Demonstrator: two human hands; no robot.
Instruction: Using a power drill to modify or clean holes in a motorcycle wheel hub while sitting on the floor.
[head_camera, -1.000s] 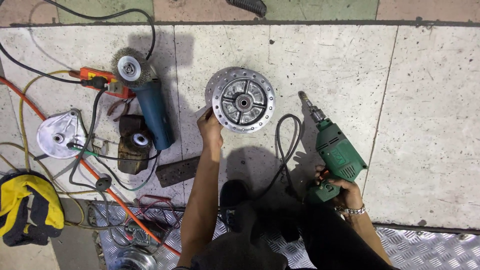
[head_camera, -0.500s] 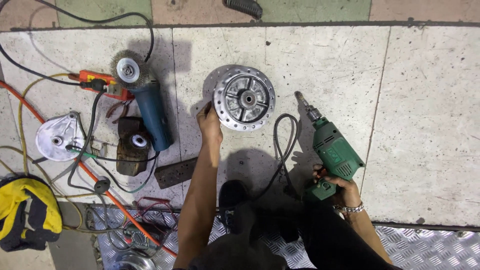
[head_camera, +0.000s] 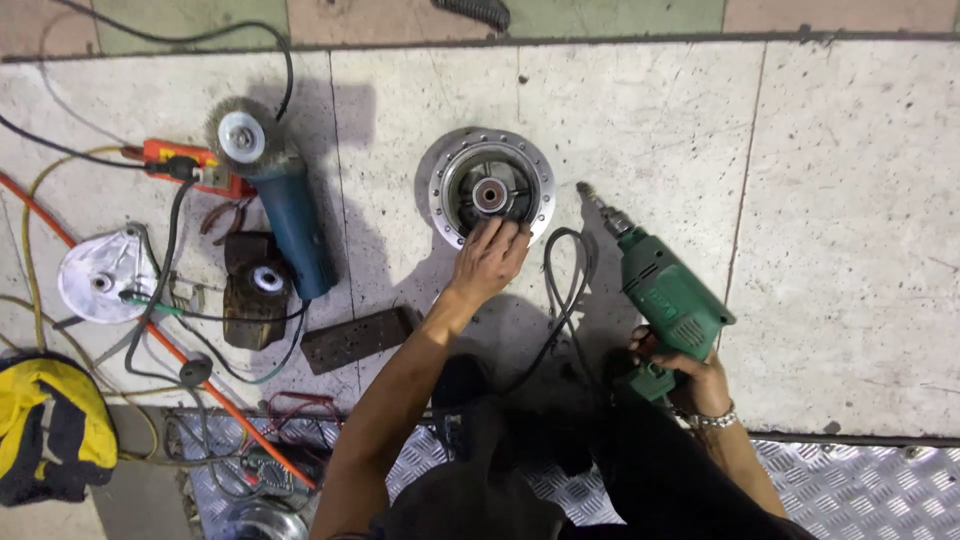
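A silver wheel hub (head_camera: 490, 190) is seen on a speckled grey floor (head_camera: 850, 200). A green drill (head_camera: 672, 300), a blue angle grinder (head_camera: 285, 215), a yellow-black bag (head_camera: 45, 425) and an orange cable (head_camera: 200, 385) are shown.

A workshop; angle grinder (head_camera: 285, 215), green drill (head_camera: 668, 300), cables on concrete floor (head_camera: 850, 200).

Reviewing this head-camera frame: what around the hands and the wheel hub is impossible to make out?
- Near rim of the wheel hub: covered by the left hand.
- Handle and trigger of the green electric drill: wrapped by the right hand.
- Drill bit tip: too small to tell.
- Yellow bag: cut off by the left edge.
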